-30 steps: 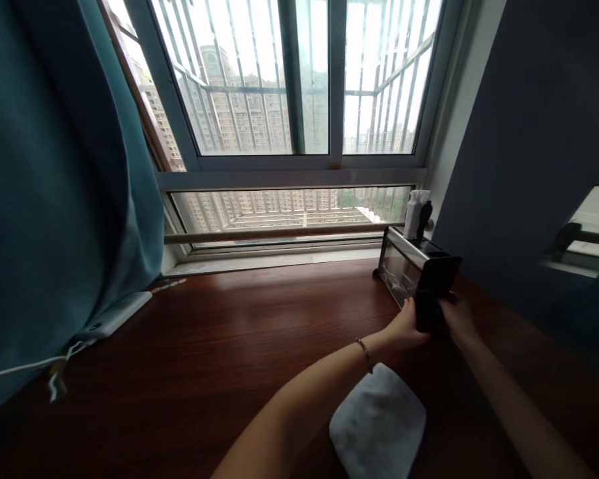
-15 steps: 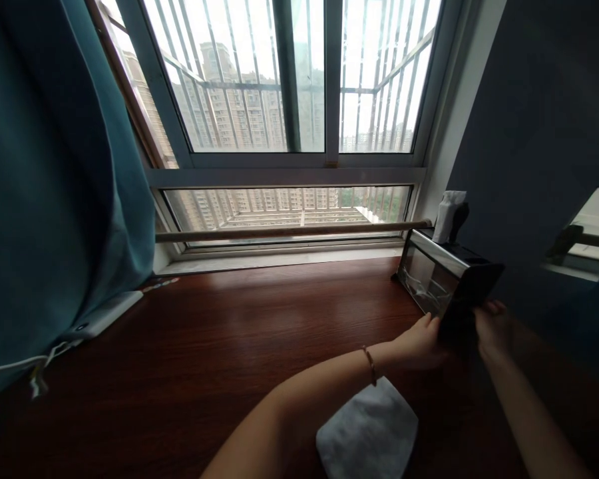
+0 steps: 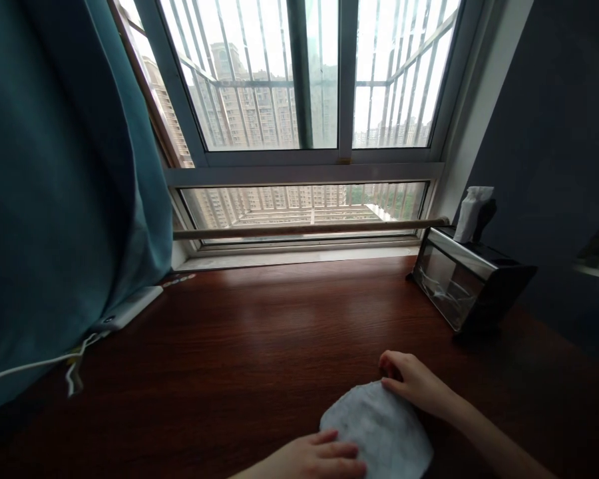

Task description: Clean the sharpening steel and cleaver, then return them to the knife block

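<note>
A pale grey-white cloth (image 3: pixel 379 426) lies on the dark wooden tabletop at the bottom of the view. My left hand (image 3: pixel 324 458) rests at its lower left edge, palm down, fingers stretched and slightly apart. At the cloth's upper right edge is my right hand (image 3: pixel 416 382), with its thumb touching or just over the rim. Its fingers are bent, and a gap shows between them and the thumb. Farther back on the right stands a black box with clear sides (image 3: pixel 449 279), untouched by either hand.
A white object (image 3: pixel 474 213) sits upright on top of the box. A rod (image 3: pixel 309 231) runs along the window sill. Left are a teal curtain (image 3: pixel 80 186), a white power strip (image 3: pixel 132 307) and a white cable (image 3: pixel 27 369). A dark wall (image 3: pixel 554 146) bounds the right.
Both hands have let go of the box and come back down to the cloth. The box stays on the table, and the view has shifted slightly left.
</note>
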{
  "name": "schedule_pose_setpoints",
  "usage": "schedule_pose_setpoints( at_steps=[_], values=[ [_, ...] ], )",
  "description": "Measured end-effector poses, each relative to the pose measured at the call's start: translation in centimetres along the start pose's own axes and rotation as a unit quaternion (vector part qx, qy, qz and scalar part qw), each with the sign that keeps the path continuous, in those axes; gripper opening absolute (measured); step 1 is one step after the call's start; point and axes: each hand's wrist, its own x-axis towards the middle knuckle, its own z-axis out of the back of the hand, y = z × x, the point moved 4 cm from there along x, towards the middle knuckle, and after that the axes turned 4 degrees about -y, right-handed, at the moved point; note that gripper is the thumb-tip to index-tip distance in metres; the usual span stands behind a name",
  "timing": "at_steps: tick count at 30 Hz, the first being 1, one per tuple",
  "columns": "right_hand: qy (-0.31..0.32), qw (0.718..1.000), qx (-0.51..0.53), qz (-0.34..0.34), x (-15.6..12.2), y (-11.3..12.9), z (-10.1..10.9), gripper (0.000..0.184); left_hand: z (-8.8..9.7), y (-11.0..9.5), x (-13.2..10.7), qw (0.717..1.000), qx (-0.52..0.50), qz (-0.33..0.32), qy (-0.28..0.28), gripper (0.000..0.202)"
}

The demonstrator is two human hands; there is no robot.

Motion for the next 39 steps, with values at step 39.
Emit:
schedule_pose_setpoints(
  at_steps=[39],
  values=[
    [-0.155, 0.912, -0.365, -0.106, 11.5, -11.9, 3.7, 0.065, 2.6, 3.6, -1.9, 0.952, 0.283, -0.049, -0.11, 0.044]
  ],
)
